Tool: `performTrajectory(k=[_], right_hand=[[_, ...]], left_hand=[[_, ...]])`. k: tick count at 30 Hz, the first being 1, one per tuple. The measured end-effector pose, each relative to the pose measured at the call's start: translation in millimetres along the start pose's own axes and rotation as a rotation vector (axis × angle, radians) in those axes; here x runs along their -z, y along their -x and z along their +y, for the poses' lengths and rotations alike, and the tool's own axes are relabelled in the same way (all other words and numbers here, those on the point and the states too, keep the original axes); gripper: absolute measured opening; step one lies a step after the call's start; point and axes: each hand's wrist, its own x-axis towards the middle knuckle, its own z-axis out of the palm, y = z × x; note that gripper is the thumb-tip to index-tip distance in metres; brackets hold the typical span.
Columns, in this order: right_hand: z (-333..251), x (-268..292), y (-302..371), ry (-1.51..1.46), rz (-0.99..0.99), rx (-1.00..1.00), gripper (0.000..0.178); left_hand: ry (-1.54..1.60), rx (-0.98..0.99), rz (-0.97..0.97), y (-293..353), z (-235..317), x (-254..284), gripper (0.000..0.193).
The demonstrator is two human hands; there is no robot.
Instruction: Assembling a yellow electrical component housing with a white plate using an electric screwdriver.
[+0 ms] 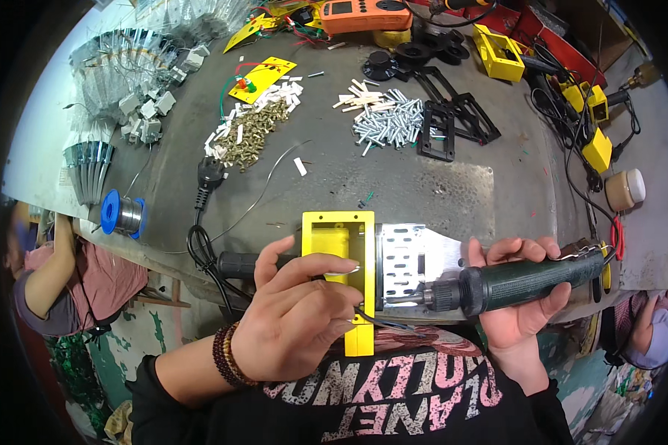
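A yellow box-shaped housing (360,343) lies at the front edge of the table, its open side facing up. A perforated metal plate (402,259) and a flat metal blade join its right side, and a black handle (234,265) sticks out on the left. My left hand (293,315) is over the housing, thumb and fingers pinched together; what they hold, if anything, I cannot make out. Thin dark wires (386,324) trail out beside these fingers. My right hand (523,315) cradles a dark green electric screwdriver (538,282), its bit pointing left across the plate.
Brass screws (252,137), silver screws (393,122) and black frames (436,133) lie farther back. A blue solder spool (119,213) and a black plug (210,172) are at left. An orange meter (367,16) stands at the back; yellow housings (501,55) and a jar (625,189) are at right.
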Motion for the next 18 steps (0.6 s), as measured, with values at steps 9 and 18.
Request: performTrajectory(k=[9, 18], right_hand=[[-1, -15, 5, 0.008, -0.069, 0.012, 0.051], [0, -14, 12, -0.050, 0.104, -0.020, 0.051]], left_hand=[[0.003, -0.018, 0.048, -2, 1, -9, 0.021], [0.023, -0.001, 0.149, 0, -4, -16, 0.020]])
